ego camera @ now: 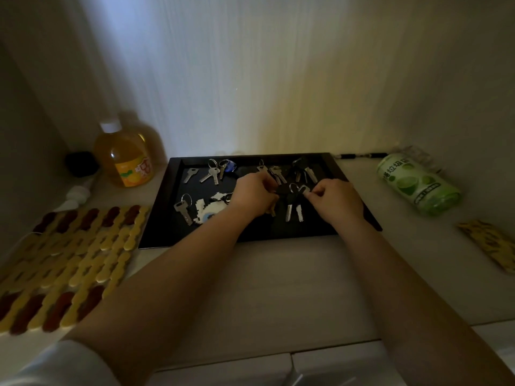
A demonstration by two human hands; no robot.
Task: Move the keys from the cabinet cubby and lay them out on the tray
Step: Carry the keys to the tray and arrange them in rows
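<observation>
Dim pale table [278, 288] carries a black tray [167, 218], keys already spread beyond and left of the hands. Left hand [252, 195] and right hand [334, 200] pinch one black-headed key bunch [294, 201] between them, apparently laying it out. Next: fan it flat, let go.

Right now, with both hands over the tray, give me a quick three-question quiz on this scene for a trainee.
1. True or false: the tray is black.
2. Which lies to the right of the tray: A) juice bottle, B) green can, C) woven mat?
3. Fill in: the left hand and right hand together handle a ring of ___ with black heads.

Key: 1 true; 2 B; 3 keys.
</observation>
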